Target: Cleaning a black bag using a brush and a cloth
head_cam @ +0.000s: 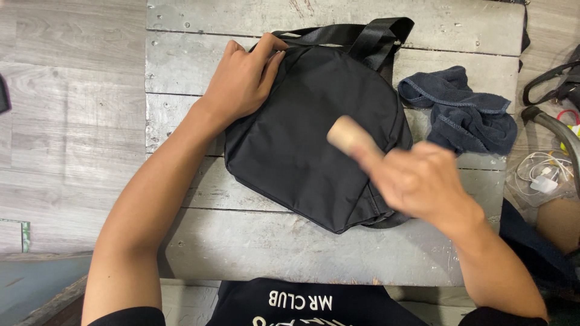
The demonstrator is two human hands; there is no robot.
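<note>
A black fabric bag (302, 133) lies flat on a worn grey wooden table (272, 247), its straps (362, 33) at the far edge. My left hand (244, 78) presses down on the bag's upper left corner, fingers curled over the edge. My right hand (417, 178) hovers over the bag's right side, blurred by motion, gripping a short tan wooden handle (349, 134) whose rounded end points up and left. What sits at the handle's other end is hidden by the hand.
A crumpled dark blue towel (462, 111) lies on the table to the right of the bag. At the far right edge sit a plastic bag with white cables (544, 178) and dark straps (553, 84). Grey plank floor lies to the left.
</note>
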